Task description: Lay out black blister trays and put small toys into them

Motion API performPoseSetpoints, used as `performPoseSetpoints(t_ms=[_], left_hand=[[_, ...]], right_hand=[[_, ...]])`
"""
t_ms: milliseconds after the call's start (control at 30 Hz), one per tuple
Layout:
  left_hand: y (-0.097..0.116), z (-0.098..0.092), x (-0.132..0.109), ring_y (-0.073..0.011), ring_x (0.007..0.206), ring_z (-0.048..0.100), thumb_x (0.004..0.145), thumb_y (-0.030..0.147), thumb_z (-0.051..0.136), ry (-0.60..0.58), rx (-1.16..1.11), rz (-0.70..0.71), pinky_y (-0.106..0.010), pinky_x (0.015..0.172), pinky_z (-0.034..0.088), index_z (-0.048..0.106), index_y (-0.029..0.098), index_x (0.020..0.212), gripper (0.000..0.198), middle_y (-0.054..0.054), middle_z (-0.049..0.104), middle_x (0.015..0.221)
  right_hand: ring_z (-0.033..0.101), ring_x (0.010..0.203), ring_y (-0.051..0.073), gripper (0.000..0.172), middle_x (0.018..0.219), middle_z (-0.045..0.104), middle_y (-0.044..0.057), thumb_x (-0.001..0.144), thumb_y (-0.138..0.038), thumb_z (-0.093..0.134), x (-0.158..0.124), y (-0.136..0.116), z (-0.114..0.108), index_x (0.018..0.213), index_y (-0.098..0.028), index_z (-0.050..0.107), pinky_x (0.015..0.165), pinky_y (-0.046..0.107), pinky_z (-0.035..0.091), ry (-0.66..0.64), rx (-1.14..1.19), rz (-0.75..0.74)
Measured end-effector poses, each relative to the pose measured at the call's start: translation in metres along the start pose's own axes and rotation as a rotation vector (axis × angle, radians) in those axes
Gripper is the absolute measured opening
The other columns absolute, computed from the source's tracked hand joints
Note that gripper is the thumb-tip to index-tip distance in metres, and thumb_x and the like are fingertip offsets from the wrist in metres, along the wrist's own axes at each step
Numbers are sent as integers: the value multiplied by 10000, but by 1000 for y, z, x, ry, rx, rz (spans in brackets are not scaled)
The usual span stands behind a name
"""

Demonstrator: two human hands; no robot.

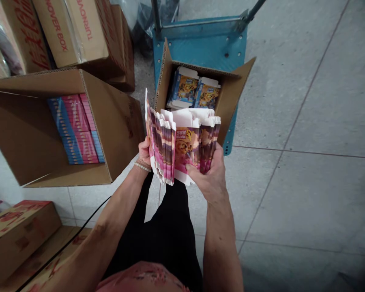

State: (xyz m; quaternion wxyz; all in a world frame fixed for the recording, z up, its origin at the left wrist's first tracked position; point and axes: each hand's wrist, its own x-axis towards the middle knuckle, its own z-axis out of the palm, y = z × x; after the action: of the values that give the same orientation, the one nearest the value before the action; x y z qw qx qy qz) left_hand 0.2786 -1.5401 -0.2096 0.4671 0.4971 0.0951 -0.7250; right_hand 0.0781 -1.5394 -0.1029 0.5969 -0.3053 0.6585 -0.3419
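Between my hands is a stack of flat folded cartons, printed pink and purple with white flaps, fanned so that it parts into bundles. My left hand, with a beaded bracelet at the wrist, grips the left bundle from its outer side; most of its fingers are hidden behind. Around the right bundle closes my right hand, its thumb lying on the front of a carton. Just beyond them an open cardboard box holds stacks of blue and yellow printed cartons.
The open box rests on a blue platform with metal legs or handles. At left stands a larger open box containing shrink-wrapped pink and blue packs. Closed boxes sit behind it, others at lower left, near a black cable.
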Motion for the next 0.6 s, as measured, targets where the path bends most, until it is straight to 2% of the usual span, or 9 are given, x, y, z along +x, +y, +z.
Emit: performPoseSetpoints(t_ms=[100,233,400,600], left_hand=[[-2,-1,6,-348,988,774,692,449,809,24,-45,-30,-490,990,602,766,207,873,305,-67,818,903],[-1,0,7,-365,1100,757,602,309,829,8,-51,-78,-509,1126,527,756,197,952,375,-58,814,871],[3,4,6,-412,1207,710,534,180,780,-85,4,-157,-572,1182,478,742,161,1114,582,-96,821,1017],[-2,4,12,-428,1281,663,520,189,756,-97,-1,-148,-573,1181,482,744,169,1123,603,-94,819,1062]], right_hand=[[710,1028,271,878,1193,704,63,615,-242,893,3,4,2,1401,-271,502,1014,538,603,86,-79,3],[693,1161,315,899,1272,696,74,543,-221,937,8,19,4,1341,-278,528,1065,585,576,90,9,9],[730,1034,276,779,1175,731,65,530,-234,927,11,30,10,1219,-238,561,1025,553,601,174,76,73],[733,960,236,686,1106,743,41,568,-252,902,6,29,13,1163,-233,560,974,491,622,239,93,26]])
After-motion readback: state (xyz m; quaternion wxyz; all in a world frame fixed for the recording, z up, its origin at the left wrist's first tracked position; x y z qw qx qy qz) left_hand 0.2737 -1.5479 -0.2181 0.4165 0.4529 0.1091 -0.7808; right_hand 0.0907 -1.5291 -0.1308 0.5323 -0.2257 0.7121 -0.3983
